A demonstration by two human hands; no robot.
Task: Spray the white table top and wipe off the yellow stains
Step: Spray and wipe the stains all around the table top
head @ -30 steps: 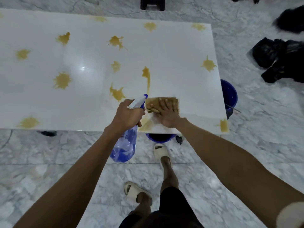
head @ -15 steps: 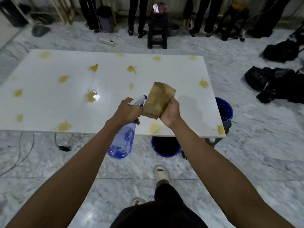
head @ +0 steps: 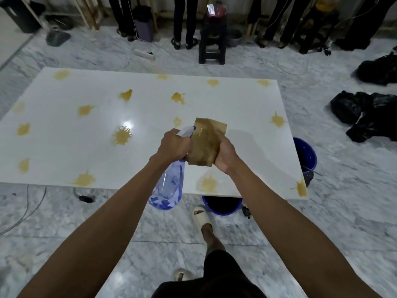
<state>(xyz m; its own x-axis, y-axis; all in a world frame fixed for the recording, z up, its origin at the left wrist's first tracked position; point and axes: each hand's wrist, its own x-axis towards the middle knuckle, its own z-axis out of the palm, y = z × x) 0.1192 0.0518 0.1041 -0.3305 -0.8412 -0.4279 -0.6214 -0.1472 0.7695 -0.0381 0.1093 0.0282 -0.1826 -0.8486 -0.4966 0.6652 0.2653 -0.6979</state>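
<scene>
Spreading below both arms, the white table top (head: 64, 147) carries scattered yellow stains (head: 122, 136). Above its near edge the left hand (head: 174, 145) grips a blue spray bottle (head: 168, 186), nozzle beside a stained brown cloth (head: 206, 145) clutched by the right hand (head: 225, 151).

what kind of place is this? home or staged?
Probably a staged indoor recording space, not a home: a lone white table top on marble floor, evenly spaced yellow stains, bystanders' legs along the wall.

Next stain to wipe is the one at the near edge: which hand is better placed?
Right, probably. The right hand already holds the cloth, just above that stain. The left hand is busy gripping the spray bottle.
</scene>
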